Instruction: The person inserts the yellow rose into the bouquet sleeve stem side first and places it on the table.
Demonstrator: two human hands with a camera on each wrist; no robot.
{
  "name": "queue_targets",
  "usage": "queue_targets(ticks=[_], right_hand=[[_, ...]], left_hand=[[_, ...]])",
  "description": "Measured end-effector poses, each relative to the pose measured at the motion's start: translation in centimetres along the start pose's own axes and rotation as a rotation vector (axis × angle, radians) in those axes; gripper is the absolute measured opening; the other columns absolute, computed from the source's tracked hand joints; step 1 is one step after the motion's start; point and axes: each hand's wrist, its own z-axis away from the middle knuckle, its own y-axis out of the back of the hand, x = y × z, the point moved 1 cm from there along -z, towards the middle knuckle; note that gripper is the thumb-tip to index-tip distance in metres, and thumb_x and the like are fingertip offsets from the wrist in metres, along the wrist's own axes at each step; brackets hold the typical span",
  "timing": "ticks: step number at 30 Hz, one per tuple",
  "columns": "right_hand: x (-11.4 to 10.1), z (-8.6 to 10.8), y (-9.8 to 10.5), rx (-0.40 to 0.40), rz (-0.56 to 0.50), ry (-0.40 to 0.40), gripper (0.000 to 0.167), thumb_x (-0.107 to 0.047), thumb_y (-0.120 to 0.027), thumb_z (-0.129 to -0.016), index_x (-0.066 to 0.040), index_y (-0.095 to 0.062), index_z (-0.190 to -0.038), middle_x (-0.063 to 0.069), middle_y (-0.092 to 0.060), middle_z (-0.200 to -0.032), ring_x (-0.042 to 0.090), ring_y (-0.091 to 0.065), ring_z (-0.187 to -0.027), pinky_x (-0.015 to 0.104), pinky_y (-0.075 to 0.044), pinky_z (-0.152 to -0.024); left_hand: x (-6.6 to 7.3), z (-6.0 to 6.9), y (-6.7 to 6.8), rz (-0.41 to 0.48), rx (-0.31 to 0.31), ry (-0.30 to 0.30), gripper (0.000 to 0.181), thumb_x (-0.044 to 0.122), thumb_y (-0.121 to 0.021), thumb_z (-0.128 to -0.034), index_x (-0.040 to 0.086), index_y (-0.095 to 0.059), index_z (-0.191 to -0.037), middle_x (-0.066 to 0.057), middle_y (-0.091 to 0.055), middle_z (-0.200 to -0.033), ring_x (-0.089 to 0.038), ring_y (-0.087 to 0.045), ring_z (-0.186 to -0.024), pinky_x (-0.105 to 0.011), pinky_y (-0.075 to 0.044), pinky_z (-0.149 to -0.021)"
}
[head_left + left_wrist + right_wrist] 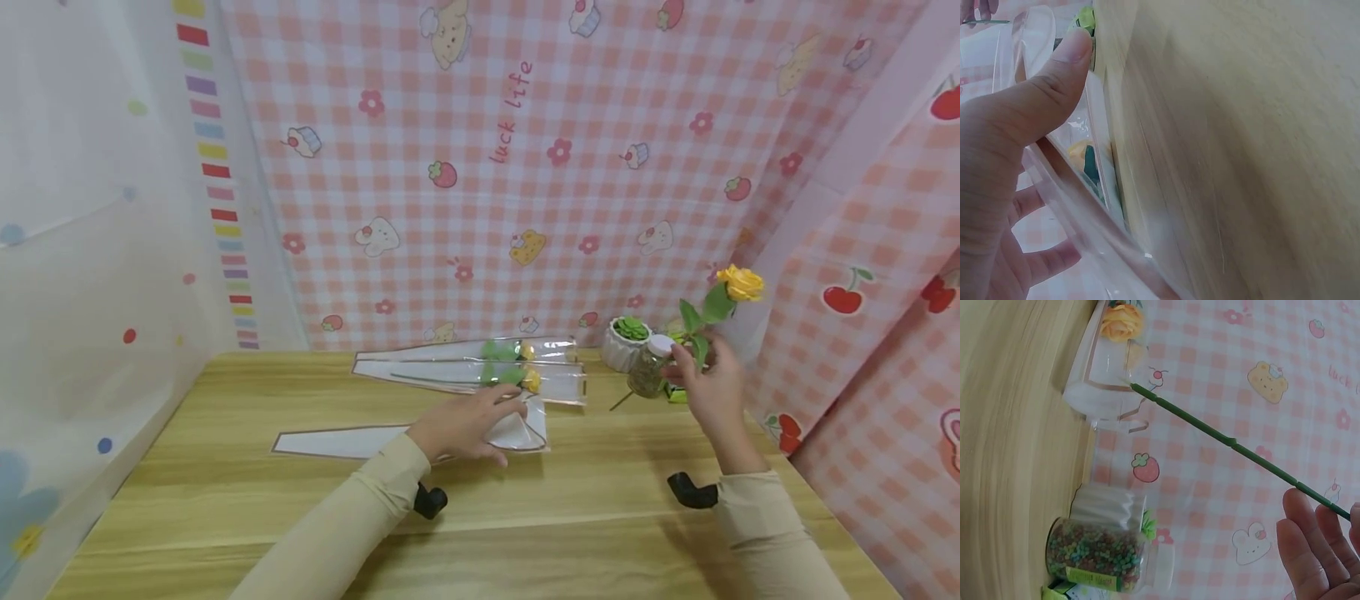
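My right hand (716,387) holds a yellow artificial rose (741,283) by its green stem (1232,442), bloom up and to the right. The stem slants down to the left, and its lower end points toward the flat packages in the right wrist view. My left hand (468,421) is at the wide right end of a clear flower sleeve (330,442) with a white panel and brown border. In the left wrist view, the sleeve's edge (1094,225) runs between the thumb and the spread fingers, and its mouth stands partly raised.
Behind the left hand lie two sleeved yellow roses (562,383). At the back right stand a white pot with a green succulent (628,327), a white-lidded jar of coloured granules (1091,550) and a green packet (677,394). Checked cloth hangs behind the wooden table (570,517).
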Motion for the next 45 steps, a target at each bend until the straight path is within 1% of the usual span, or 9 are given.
queue_targets(ticks=[6,9,16,23,28,32,38,41,45], right_hand=[[-0.4,0.0,-1.4,0.002,-0.019,0.067,0.03,-0.01,-0.062,-0.101,0.006,-0.052,-0.125,0.002,-0.069,-0.089,0.003,-0.069,-0.061,0.022,-0.059,-0.063],[-0.8,0.2,-1.9,0.0,-0.026,0.067,0.03,-0.007,-0.062,-0.1,0.008,-0.052,-0.125,-0.005,-0.068,-0.087,0.002,-0.069,-0.061,0.021,-0.059,-0.062],[-1.5,0.5,-3.1,-0.003,-0.056,0.111,0.03,-0.007,-0.062,-0.1,0.012,-0.054,-0.122,0.031,-0.067,-0.092,0.002,-0.069,-0.062,0.021,-0.059,-0.061],[-1.3,0.9,-4.8,-0.034,-0.094,0.063,0.026,-0.009,-0.062,-0.101,0.012,-0.053,-0.113,0.019,-0.07,-0.083,0.003,-0.069,-0.064,0.023,-0.06,-0.062],[-0.8,1.4,-6.1,-0.076,-0.158,-0.021,0.029,-0.009,-0.06,-0.102,0.014,-0.049,-0.115,0.023,-0.069,-0.086,0.005,-0.07,-0.066,0.026,-0.06,-0.068],[-0.5,1.7,-7.0,-0.093,-0.22,-0.119,0.033,-0.013,-0.06,-0.103,0.013,-0.046,-0.118,0.013,-0.071,-0.089,0.008,-0.07,-0.069,0.028,-0.061,-0.071],[-0.6,1.7,-7.5,-0.014,-0.324,-0.189,0.02,-0.012,-0.059,-0.103,0.002,-0.046,-0.11,-0.003,-0.072,-0.08,0.011,-0.069,-0.068,0.027,-0.061,-0.067],[-0.8,1.5,-7.7,0.014,-0.349,-0.195,0.016,-0.011,-0.059,-0.103,-0.003,-0.046,-0.108,-0.003,-0.072,-0.079,0.01,-0.069,-0.067,0.026,-0.061,-0.065],[-1.0,1.6,-8.0,0.025,-0.373,-0.197,0.015,-0.009,-0.059,-0.102,-0.004,-0.046,-0.108,-0.002,-0.072,-0.079,0.01,-0.07,-0.068,0.026,-0.061,-0.067]], left_hand=[[0.0,-0.6,-0.4,-0.005,-0.004,-0.006,0.078,0.054,-0.082,-0.0778,0.023,-0.05,-0.142,-0.009,-0.033,-0.161,-0.029,-0.047,-0.138,-0.041,-0.045,-0.109],[0.1,-0.9,-0.6,-0.01,-0.005,-0.011,0.079,0.055,-0.081,-0.0784,0.024,-0.049,-0.143,-0.01,-0.032,-0.162,-0.029,-0.046,-0.14,-0.042,-0.046,-0.109],[0.5,-1.5,-0.6,-0.002,0.003,-0.021,0.081,0.055,-0.082,-0.0776,0.023,-0.047,-0.144,-0.012,-0.032,-0.162,-0.03,-0.044,-0.141,-0.043,-0.046,-0.108],[0.7,-1.7,-0.7,0.013,0.017,-0.011,0.083,0.053,-0.083,-0.0766,0.024,-0.046,-0.146,-0.013,-0.032,-0.162,-0.032,-0.046,-0.139,-0.045,-0.048,-0.106],[0.7,-1.9,-0.8,0.015,0.022,-0.022,0.084,0.054,-0.082,-0.077,0.023,-0.046,-0.146,-0.014,-0.031,-0.162,-0.032,-0.045,-0.14,-0.044,-0.047,-0.107],[0.4,-1.9,-0.9,-0.003,0.023,-0.021,0.084,0.057,-0.08,-0.0775,0.021,-0.046,-0.146,-0.013,-0.03,-0.163,-0.032,-0.045,-0.14,-0.043,-0.046,-0.108],[0.2,-1.8,-0.8,0.01,0.026,-0.023,0.085,0.055,-0.081,-0.0778,0.019,-0.045,-0.146,-0.015,-0.028,-0.163,-0.032,-0.042,-0.142,-0.043,-0.043,-0.111],[0.2,-1.7,-0.6,0.031,0.033,-0.024,0.085,0.054,-0.082,-0.0776,0.018,-0.046,-0.146,-0.015,-0.029,-0.163,-0.032,-0.043,-0.142,-0.043,-0.043,-0.111],[0.2,-1.6,-0.5,0.036,0.033,-0.023,0.085,0.053,-0.082,-0.0778,0.019,-0.046,-0.146,-0.014,-0.029,-0.163,-0.031,-0.043,-0.141,-0.043,-0.044,-0.11]])
